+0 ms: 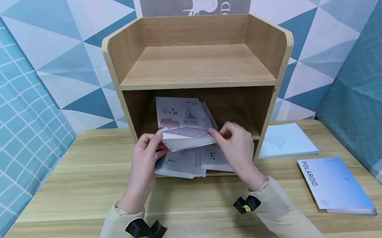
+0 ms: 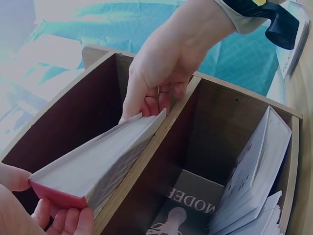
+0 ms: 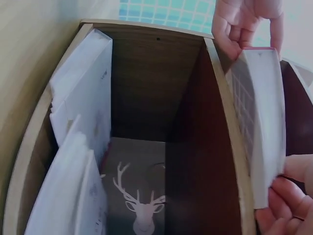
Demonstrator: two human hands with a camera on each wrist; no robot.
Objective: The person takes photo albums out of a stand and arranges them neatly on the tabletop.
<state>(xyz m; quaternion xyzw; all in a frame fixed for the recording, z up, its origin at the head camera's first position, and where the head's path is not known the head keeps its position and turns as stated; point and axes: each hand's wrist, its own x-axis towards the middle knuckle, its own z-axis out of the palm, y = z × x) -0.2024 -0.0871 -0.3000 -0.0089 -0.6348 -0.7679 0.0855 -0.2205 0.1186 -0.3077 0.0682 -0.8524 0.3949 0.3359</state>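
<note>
Both hands hold a thick book by its opposite ends at the front of the shelf unit's middle compartment. My left hand pinches its left end, thumb on top; in the left wrist view those fingers lie at a red edge. At the other end my right hand grips it between thumb and curled fingers. The white page block faces me, and a grid pattern shows on the book. Behind it rises a pale printed cover with furniture pictures. Several pale books lie in the lower compartment, jutting out slightly.
The wooden shelf unit stands at the back of the table, against a patterned wall. To its right lie a light blue book and a blue-white POLAROID book. A dark deer-print item shows beyond the lower compartment.
</note>
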